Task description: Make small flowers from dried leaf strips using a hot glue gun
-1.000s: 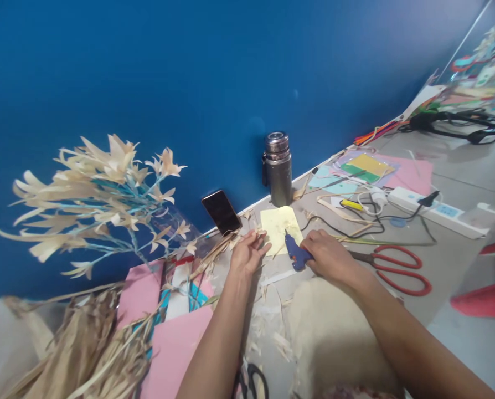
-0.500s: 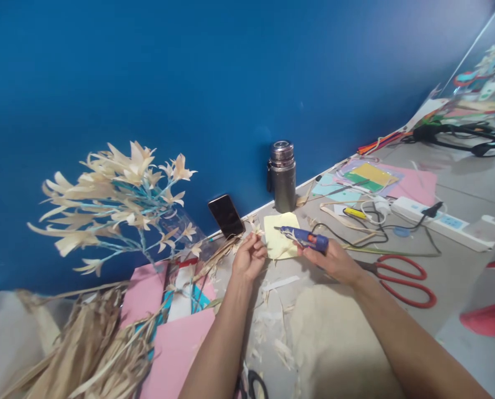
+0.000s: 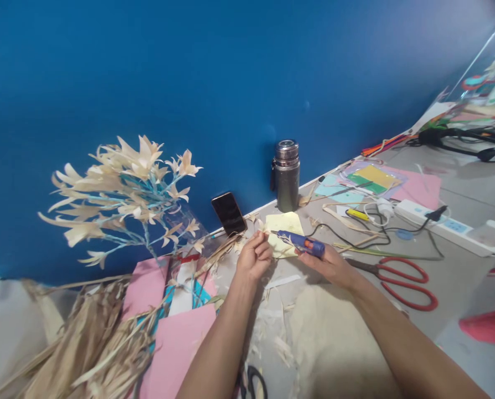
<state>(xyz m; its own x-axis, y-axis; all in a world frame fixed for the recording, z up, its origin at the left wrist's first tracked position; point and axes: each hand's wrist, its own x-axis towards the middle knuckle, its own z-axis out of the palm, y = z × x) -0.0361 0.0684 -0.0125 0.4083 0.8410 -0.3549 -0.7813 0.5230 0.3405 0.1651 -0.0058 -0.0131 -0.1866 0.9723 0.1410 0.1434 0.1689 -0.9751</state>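
My right hand (image 3: 326,266) is wrapped round a blue hot glue gun (image 3: 301,242), its nozzle pointing left. The nozzle tip is close to the fingertips of my left hand (image 3: 256,256); whether they touch I cannot tell. Pinched in my left hand is a small pale husk flower (image 3: 261,226), mostly hidden by the fingers. Beneath the glue gun lies a yellow paper square (image 3: 287,221). To the left stands a bunch of cream husk flowers (image 3: 135,194) on light-blue stems. Dried husk strips (image 3: 220,252) lie beside my left hand.
A steel flask (image 3: 288,177) and a leaning phone (image 3: 229,213) stand by the blue wall. Red-handled scissors (image 3: 409,282), a power strip (image 3: 447,227) and a black cord (image 3: 339,235) lie right. Pink sheets (image 3: 183,338), dried husks (image 3: 77,338) and black-handled scissors (image 3: 256,382) lie left and near.
My right hand has brought the glue gun's nozzle left and slightly down, close to the flower in my left hand. The whole view has shifted a little.
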